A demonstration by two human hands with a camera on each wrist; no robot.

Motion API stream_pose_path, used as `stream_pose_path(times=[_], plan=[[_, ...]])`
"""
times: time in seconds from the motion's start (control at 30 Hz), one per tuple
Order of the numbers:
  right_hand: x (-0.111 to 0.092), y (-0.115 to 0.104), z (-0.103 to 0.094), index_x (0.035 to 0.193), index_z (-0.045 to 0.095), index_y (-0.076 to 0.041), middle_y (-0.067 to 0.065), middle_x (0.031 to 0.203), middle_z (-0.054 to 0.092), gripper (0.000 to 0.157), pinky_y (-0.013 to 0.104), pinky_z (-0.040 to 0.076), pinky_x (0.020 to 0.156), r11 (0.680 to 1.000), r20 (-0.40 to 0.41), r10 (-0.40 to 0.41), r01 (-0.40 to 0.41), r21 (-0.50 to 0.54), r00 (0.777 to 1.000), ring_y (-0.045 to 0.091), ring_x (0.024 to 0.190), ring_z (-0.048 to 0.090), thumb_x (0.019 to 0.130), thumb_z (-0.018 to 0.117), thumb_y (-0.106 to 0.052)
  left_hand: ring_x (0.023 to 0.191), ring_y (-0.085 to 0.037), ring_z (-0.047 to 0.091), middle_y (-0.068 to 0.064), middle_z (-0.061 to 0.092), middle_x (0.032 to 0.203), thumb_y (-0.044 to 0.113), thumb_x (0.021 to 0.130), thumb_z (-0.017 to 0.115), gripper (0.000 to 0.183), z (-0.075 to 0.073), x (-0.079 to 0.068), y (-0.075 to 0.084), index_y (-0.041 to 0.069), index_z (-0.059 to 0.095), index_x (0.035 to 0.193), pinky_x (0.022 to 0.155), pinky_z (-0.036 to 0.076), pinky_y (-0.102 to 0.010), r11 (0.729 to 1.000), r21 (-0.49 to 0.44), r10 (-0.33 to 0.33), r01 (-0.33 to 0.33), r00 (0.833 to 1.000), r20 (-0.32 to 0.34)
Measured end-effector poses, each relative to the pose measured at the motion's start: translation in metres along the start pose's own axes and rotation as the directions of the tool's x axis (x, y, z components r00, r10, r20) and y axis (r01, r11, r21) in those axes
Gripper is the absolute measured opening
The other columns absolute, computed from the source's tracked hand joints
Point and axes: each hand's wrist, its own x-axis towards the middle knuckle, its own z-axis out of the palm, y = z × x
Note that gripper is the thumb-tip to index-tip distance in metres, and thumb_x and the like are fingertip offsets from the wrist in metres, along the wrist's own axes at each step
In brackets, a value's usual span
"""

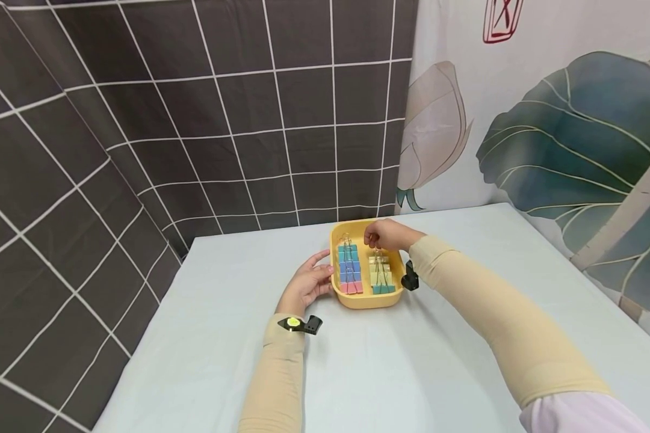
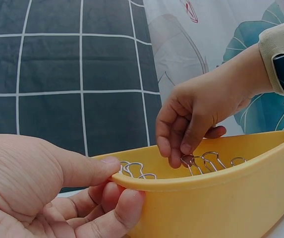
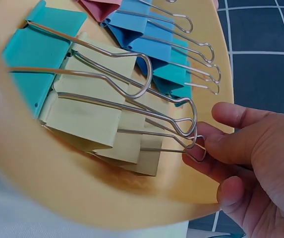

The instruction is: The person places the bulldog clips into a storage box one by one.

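A yellow plastic tray (image 1: 369,302) holds two rows of binder clips with wire handles. The left row has teal clips (image 1: 348,249), blue clips (image 1: 349,268) and a pink clip (image 1: 351,288). In the right row a teal clip (image 1: 383,290) lies nearest, with several pale yellow clips (image 3: 87,119) behind it. My left hand (image 1: 311,281) grips the tray's left rim, thumb over the edge and fingers against the outer wall. Inside the tray, my right hand (image 1: 388,234) pinches the wire handle of the farthest pale yellow binder clip (image 3: 150,159) between thumb and fingertips.
The tray stands on a white-covered table (image 1: 238,282) near its back edge. Behind and to the left hangs a dark cloth (image 1: 238,108) with a white grid. A leaf-printed white curtain (image 1: 449,36) hangs at the back right.
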Motion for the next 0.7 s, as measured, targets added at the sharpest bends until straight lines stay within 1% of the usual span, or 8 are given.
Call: stream_pose_path(times=[0.1,0.2,0.37,0.47,0.57,0.63,0.7], plan=[[-0.001,0.001,-0.002,0.102,0.070,0.002,0.009,0.092,0.067,0.019,0.031,0.056,0.081,0.998,-0.023,-0.033,0.032,-0.058,0.999,0.020,0.085,0.058,0.092,0.057,0.012,0.071,-0.015,0.063,-0.010,0.064,0.105,0.001,0.098,0.063,0.056,0.000,-0.001,0.000,0.017,0.049,0.149,0.056,0.057,-0.024,1.000,0.003,-0.003,0.003,1.000,0.003],[-0.003,0.002,-0.007,0.103,0.071,0.001,0.008,0.093,0.067,0.016,0.036,0.056,0.083,0.997,-0.051,-0.036,0.032,-0.077,0.998,0.022,0.087,0.059,0.092,0.061,0.008,0.073,-0.015,0.063,-0.009,0.064,0.104,0.001,0.097,0.063,0.057,0.000,-0.001,0.001,0.018,0.049,0.149,0.057,0.057,-0.024,1.000,0.007,-0.010,0.010,1.000,0.001],[-0.009,0.004,-0.019,0.104,0.071,0.001,0.009,0.096,0.069,0.018,0.041,0.055,0.087,0.994,-0.118,-0.029,0.017,-0.104,0.993,0.024,0.091,0.060,0.091,0.060,0.008,0.074,-0.015,0.063,-0.008,0.064,0.104,0.002,0.096,0.065,0.058,0.001,0.000,0.000,0.019,0.049,0.149,0.059,0.058,-0.025,1.000,0.017,-0.010,0.010,1.000,0.001],[-0.013,0.007,-0.028,0.105,0.072,0.000,0.011,0.099,0.069,0.017,0.039,0.056,0.082,0.995,-0.158,-0.020,0.003,-0.101,0.987,0.024,0.090,0.061,0.093,0.060,0.005,0.074,-0.014,0.063,-0.008,0.066,0.104,0.003,0.096,0.065,0.057,-0.003,0.001,-0.001,0.017,0.049,0.149,0.061,0.060,-0.026,1.000,0.019,-0.010,0.010,1.000,-0.008],[-0.021,0.011,-0.039,0.105,0.071,0.000,0.016,0.101,0.070,0.014,0.038,0.057,0.075,0.997,-0.185,-0.013,-0.001,-0.079,0.983,0.025,0.086,0.061,0.095,0.061,0.002,0.073,-0.014,0.062,-0.010,0.065,0.099,0.004,0.097,0.065,0.057,-0.010,0.001,0.000,0.015,0.049,0.150,0.063,0.061,-0.028,0.999,0.022,-0.024,0.025,0.999,-0.033],[-0.028,0.015,-0.048,0.103,0.071,0.001,0.018,0.101,0.070,0.014,0.040,0.057,0.075,0.996,-0.207,-0.030,0.013,-0.084,0.978,0.026,0.086,0.062,0.094,0.060,0.003,0.073,-0.015,0.062,-0.010,0.063,0.097,0.004,0.097,0.065,0.056,-0.016,0.000,0.003,0.013,0.048,0.150,0.064,0.062,-0.029,0.999,0.032,-0.037,0.039,0.998,-0.053],[-0.035,0.019,-0.057,0.101,0.070,0.002,0.019,0.099,0.070,0.013,0.043,0.057,0.077,0.995,-0.232,-0.045,0.024,-0.094,0.972,0.028,0.086,0.062,0.093,0.059,0.004,0.075,-0.015,0.062,-0.011,0.060,0.097,0.004,0.097,0.064,0.057,-0.022,0.000,0.009,0.011,0.046,0.151,0.066,0.062,-0.029,0.997,0.049,-0.051,0.054,0.996,-0.072]])
